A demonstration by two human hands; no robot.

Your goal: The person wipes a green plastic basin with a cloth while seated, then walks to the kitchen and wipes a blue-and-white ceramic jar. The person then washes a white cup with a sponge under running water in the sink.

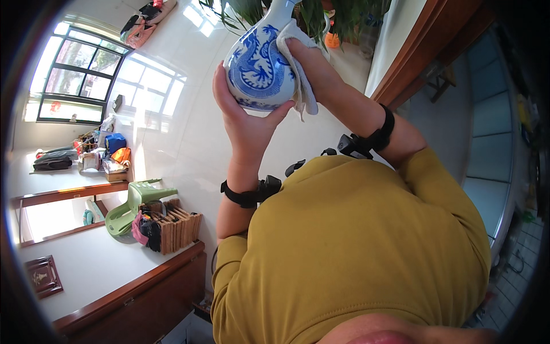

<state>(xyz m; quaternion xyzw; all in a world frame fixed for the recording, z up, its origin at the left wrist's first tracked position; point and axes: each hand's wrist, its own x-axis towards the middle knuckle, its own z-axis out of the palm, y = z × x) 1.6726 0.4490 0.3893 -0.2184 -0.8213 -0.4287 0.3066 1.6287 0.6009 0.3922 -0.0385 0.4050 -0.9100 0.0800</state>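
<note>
A blue and white porcelain vase [260,64] with a dragon pattern is held up at the top middle, its narrow neck pointing away from me. My left hand [245,103] cups its rounded body from the left and below, the thumb near the base. On the vase's right side my right hand [316,66] presses a white cloth [300,64] against the body; its fingers are mostly hidden behind the cloth and vase. The cloth's loose end hangs down beside the base. Both forearms wear black straps with small devices.
Long-leaved green plants [339,19] stand just beyond the vase. A wooden door frame [412,56] rises at the right. To the left are a green plastic chair [137,200], a folded wooden slatted item [180,228] and a brown wooden door [142,301].
</note>
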